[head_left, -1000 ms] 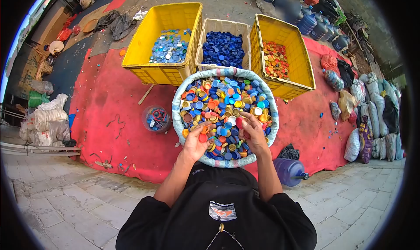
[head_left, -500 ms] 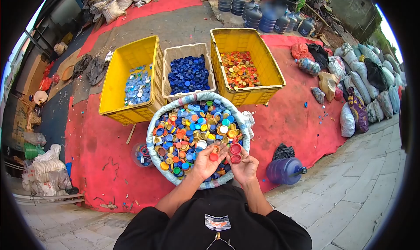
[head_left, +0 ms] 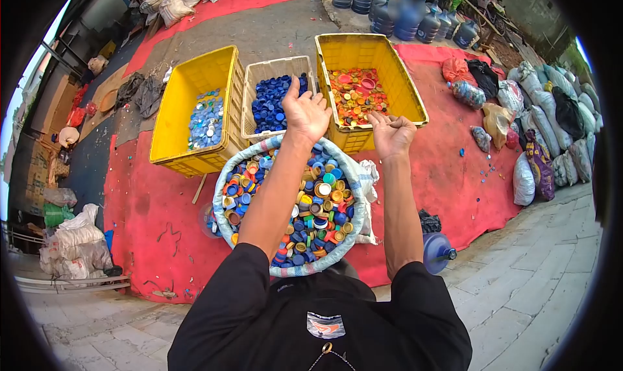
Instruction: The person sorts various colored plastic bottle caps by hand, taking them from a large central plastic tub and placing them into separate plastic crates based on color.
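At the left I see open room on the red ground sheet (head_left: 162, 209), beside the deep yellow plastic crate (head_left: 188, 79). Its long axis goes away from me, the far end leaning to the right, and pale blue caps (head_left: 206, 124) lie inside. Next is the round basket with a pale blue cloth edge (head_left: 223, 196), full of plastic caps of mixed colours (head_left: 324, 209); these caps face many ways and share no common axis. Behind it stands the white plastic crate (head_left: 248, 102), also pointing away, with dark blue caps (head_left: 267, 102).

My left hand (head_left: 307, 115) is open wide, palm up, above the border of the white crate and the second yellow plastic crate (head_left: 392, 59); its forearm crosses over the basket. This second crate holds red and orange caps (head_left: 357, 102), and its far end leans to the left. My right hand (head_left: 394, 136) is at its near rim, fingers drawn in narrow; whether they pinch something, I cannot tell. Further right, the sheet gives free room up to the filled sacks (head_left: 542, 121), and the blue-purple water jug (head_left: 438, 253) lies near the sheet's edge.
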### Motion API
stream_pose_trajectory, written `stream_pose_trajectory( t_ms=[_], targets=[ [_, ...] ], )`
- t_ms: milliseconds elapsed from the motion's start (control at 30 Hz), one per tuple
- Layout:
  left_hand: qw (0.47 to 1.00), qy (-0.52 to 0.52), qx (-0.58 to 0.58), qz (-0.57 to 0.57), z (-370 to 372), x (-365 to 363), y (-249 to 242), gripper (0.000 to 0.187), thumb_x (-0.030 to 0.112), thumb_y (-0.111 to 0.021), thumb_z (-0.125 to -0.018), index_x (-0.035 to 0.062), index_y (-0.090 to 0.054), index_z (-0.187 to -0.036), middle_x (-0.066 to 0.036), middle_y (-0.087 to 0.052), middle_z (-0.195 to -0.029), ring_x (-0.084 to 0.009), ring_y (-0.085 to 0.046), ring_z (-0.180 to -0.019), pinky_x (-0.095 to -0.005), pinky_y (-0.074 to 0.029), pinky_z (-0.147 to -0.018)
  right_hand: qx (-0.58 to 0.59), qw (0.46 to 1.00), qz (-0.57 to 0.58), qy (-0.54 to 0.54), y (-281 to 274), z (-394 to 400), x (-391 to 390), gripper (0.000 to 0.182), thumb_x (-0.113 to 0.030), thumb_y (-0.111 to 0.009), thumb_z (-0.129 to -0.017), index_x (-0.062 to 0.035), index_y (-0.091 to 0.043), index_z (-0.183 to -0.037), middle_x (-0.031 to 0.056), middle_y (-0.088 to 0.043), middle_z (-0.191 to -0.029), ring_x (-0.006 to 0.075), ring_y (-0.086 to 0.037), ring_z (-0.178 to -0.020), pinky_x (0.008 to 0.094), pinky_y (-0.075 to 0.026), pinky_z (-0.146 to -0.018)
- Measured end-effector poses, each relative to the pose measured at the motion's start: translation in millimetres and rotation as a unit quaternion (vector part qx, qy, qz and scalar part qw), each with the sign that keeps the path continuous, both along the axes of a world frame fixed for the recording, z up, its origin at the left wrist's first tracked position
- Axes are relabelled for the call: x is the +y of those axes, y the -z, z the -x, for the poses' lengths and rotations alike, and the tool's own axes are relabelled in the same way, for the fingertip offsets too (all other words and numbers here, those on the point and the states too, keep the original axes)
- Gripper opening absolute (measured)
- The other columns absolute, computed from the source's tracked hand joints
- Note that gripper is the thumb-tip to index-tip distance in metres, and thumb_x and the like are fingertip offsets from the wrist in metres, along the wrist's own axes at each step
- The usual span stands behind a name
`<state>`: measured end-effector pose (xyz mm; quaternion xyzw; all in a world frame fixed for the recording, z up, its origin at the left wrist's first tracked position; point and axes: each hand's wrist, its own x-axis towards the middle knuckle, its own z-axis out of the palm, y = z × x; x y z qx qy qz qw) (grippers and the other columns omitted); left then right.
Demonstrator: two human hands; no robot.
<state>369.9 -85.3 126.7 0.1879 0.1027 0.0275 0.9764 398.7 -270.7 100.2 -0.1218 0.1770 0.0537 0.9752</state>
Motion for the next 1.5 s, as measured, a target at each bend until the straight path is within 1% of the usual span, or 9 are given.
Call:
stream_pose_trajectory(
  t_ms=[100,167,233,367,467,567,1067,1267,1500],
  targets=[
    [0.997,-0.043,0.015,-0.06,40,34,32,0.094,0.051,-0.06,-0.087,-0.0023,-0.014,-0.149,-0.027,-0.015,-0.154,-0.0369,-0.013,-0.146,-0.0498,-0.011,-0.118,-0.082,0.993,0.08,-0.026,29,31,-14,0.105,0.005,-0.046,-0.063,0.0017,0.018,-0.147,0.0289,0.012,-0.155,0.0398,0.015,-0.144,0.0525,-0.001,-0.118],
    [0.996,-0.052,0.034,-0.066,83,55,54,0.059,0.04,-0.056,-0.093,-0.0009,-0.044,-0.133,-0.021,-0.049,-0.131,-0.0331,-0.047,-0.125,-0.0476,-0.036,-0.108,-0.053,0.985,0.16,-0.025,66,60,-29,0.088,0.005,-0.047,-0.074,0.0024,0.0,-0.149,0.0301,-0.01,-0.152,0.0424,-0.013,-0.143,0.0538,-0.016,-0.117],
    [0.989,-0.081,0.073,-0.104,133,64,71,0.037,0.033,-0.053,-0.095,0.0027,-0.055,-0.116,-0.012,-0.061,-0.109,-0.0239,-0.059,-0.1,-0.0419,-0.048,-0.091,-0.031,0.956,0.288,-0.052,87,102,-39,0.071,0.002,-0.05,-0.08,0.0033,-0.019,-0.144,0.0268,-0.031,-0.143,0.0386,-0.036,-0.133,0.0508,-0.031,-0.11],
    [0.955,-0.123,0.144,-0.229,221,69,111,0.025,0.022,-0.062,-0.092,0.0045,-0.057,-0.109,-0.005,-0.063,-0.096,-0.0125,-0.059,-0.078,-0.0276,-0.05,-0.072,-0.075,0.76,0.637,-0.105,141,185,-48,0.047,0.0,-0.058,-0.081,0.0018,-0.048,-0.127,0.0157,-0.062,-0.114,0.0275,-0.057,-0.109,0.0414,-0.047,-0.092],
    [0.876,-0.114,0.238,-0.402,270,61,126,0.022,0.016,-0.066,-0.089,0.0036,-0.058,-0.106,-0.002,-0.062,-0.088,-0.0073,-0.055,-0.072,-0.0225,-0.047,-0.066,-0.174,0.545,0.814,-0.094,129,236,-37,0.041,0.0,-0.064,-0.077,-0.0004,-0.057,-0.117,0.0094,-0.067,-0.093,0.0249,-0.058,-0.091,0.0389,-0.046,-0.082],
    [0.826,-0.143,0.227,-0.496,299,40,137,0.023,0.014,-0.069,-0.087,0.0024,-0.059,-0.104,0.0,-0.06,-0.084,-0.0048,-0.051,-0.07,-0.021,-0.044,-0.063,-0.251,0.456,0.851,-0.068,124,257,-22,0.042,-0.002,-0.068,-0.073,-0.0022,-0.06,-0.114,0.0089,-0.065,-0.087,0.0264,-0.056,-0.086,0.0393,-0.043,-0.08],
    [0.588,-0.087,0.04,-0.803,308,35,121,0.03,0.008,-0.071,-0.077,0.0019,-0.061,-0.105,-0.008,-0.065,-0.085,-0.0285,-0.058,-0.084,-0.0391,-0.044,-0.078,-0.19,0.268,0.94,-0.097,118,238,11,0.067,-0.015,-0.077,-0.069,-0.0049,-0.05,-0.13,0.0091,-0.064,-0.105,0.0279,-0.051,-0.094,0.0417,-0.036,-0.077],
    [0.544,-0.05,-0.024,-0.837,312,37,133,0.041,0.012,-0.074,-0.074,0.0021,-0.06,-0.111,-0.009,-0.065,-0.095,-0.0278,-0.056,-0.087,-0.0405,-0.043,-0.079,-0.178,0.35,0.916,-0.084,109,240,10,0.063,-0.012,-0.075,-0.072,-0.0042,-0.05,-0.13,0.0107,-0.064,-0.104,0.0252,-0.054,-0.092,0.041,-0.04,-0.077],
    [0.524,-0.009,-0.034,-0.851,313,23,134,0.052,0.014,-0.078,-0.072,-0.0013,-0.057,-0.117,-0.01,-0.066,-0.098,-0.0276,-0.056,-0.088,-0.0393,-0.044,-0.081,-0.046,0.906,0.404,-0.119,92,258,-1,0.044,-0.012,-0.063,-0.085,0.0015,-0.049,-0.125,0.0098,-0.06,-0.1,0.013,-0.06,-0.089,0.0297,-0.051,-0.077]
  ],
)
